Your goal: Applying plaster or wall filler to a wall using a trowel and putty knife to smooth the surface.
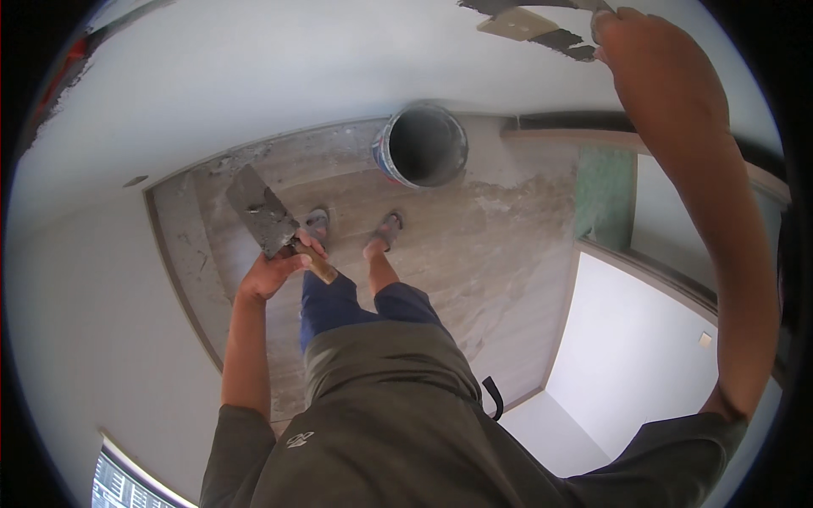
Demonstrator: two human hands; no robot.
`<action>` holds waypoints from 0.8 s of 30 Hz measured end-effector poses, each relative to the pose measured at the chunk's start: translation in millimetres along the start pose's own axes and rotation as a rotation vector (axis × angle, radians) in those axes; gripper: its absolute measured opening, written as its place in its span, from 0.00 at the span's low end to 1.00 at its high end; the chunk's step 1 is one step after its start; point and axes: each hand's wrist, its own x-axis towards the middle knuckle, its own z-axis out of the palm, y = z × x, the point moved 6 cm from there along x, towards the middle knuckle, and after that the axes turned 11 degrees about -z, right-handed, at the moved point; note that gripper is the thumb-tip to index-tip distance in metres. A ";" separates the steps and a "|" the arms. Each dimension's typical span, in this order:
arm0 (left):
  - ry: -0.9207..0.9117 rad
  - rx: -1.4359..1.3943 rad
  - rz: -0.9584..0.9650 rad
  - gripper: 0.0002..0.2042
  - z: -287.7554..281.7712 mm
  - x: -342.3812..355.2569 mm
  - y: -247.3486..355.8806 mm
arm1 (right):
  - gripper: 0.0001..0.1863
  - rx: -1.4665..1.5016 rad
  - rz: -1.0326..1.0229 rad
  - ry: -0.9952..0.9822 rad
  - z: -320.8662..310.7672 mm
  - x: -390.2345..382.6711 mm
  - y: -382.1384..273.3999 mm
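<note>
My left hand (275, 273) is closed round a trowel (258, 207) at waist height. Grey mortar lies on its broad flat blade, and its wooden handle (315, 264) points toward my body. My right arm is raised to the wall at the upper right. There my right hand (631, 38) is closed on a small metal tool (593, 7), mostly hidden by the fingers and cut off by the picture's edge. Next to it, a beige switch plate (514, 24) sits on the wall with dark grey mortar (559, 39) smeared around it.
A round bucket (388, 159) stands on the floor against the wall, ahead of my feet. The wood-look floor (474, 254) is streaked with grey residue. At right are a dark-edged opening, a greenish panel (605, 195) and a white wall (635, 339). A window (127, 483) shows lower left.
</note>
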 end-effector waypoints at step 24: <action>0.023 0.022 0.058 0.13 15.7 -5.9 15.2 | 0.08 0.203 -0.020 0.457 14.6 -32.2 -1.7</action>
